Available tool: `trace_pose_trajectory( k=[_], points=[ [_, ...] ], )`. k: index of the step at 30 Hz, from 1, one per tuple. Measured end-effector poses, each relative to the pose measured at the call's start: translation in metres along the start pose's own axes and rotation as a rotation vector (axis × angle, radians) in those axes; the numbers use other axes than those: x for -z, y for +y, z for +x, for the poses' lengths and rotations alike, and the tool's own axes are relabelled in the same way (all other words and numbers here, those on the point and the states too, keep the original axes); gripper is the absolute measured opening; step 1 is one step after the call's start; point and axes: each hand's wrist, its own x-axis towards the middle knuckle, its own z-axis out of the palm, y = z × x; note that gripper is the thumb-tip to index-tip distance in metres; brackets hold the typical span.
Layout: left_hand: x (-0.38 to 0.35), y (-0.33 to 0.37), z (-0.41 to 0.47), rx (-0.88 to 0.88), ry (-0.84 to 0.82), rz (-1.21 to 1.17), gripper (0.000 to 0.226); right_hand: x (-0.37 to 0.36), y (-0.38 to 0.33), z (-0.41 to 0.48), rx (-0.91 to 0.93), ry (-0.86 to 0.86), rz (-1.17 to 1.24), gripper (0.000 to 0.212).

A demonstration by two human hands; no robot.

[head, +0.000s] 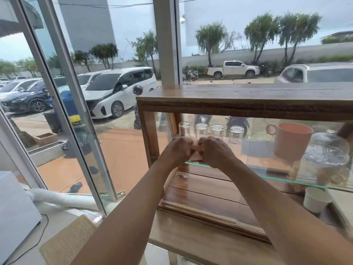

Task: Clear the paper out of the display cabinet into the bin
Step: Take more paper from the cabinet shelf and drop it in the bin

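Note:
A wooden display cabinet [242,104] with glass sides stands on a wooden counter by the window. Both my arms reach into its left end, above the glass shelf [286,180]. My left hand [178,148] and my right hand [214,150] are closed side by side on a small pale brown piece of paper [196,154], which shows only between and under the fingers. Most of the paper is hidden by my hands. No bin is in view.
Several upturned clear glasses [217,131] stand just behind my hands on the shelf. A pink mug [292,141] and a glass dish [326,152] sit to the right, a white paper cup [316,201] on the cabinet floor. A woven mat [66,243] lies at lower left.

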Motion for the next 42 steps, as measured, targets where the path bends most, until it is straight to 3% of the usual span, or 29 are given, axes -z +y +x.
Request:
trace_pose_trajectory(
  k=[13, 21, 25, 31, 37, 42],
  points=[
    [0.026, 0.009, -0.038, -0.02, 0.179, 0.017, 0.015, 0.004, -0.013, -0.01, 0.111, 0.119, 0.228, 0.014],
    [0.046, -0.009, -0.102, 0.026, 0.34, -0.044, 0.017, -0.007, -0.049, -0.024, 0.244, 0.051, 0.334, 0.012],
    [0.057, -0.028, -0.141, 0.149, 0.378, -0.156, 0.026, -0.022, -0.076, -0.03, 0.351, -0.004, 0.406, 0.015],
    [0.076, -0.073, -0.206, 0.392, 0.372, -0.386, 0.021, -0.056, -0.134, -0.045, 0.474, -0.107, 0.456, 0.013],
    [0.084, -0.121, -0.27, 0.637, 0.523, -0.747, 0.02, -0.11, -0.202, -0.056, 0.52, -0.251, 0.532, 0.017],
    [0.079, -0.176, -0.313, 0.742, 0.593, -0.927, 0.024, -0.165, -0.256, -0.063, 0.49, -0.376, 0.586, 0.026]
  ],
)
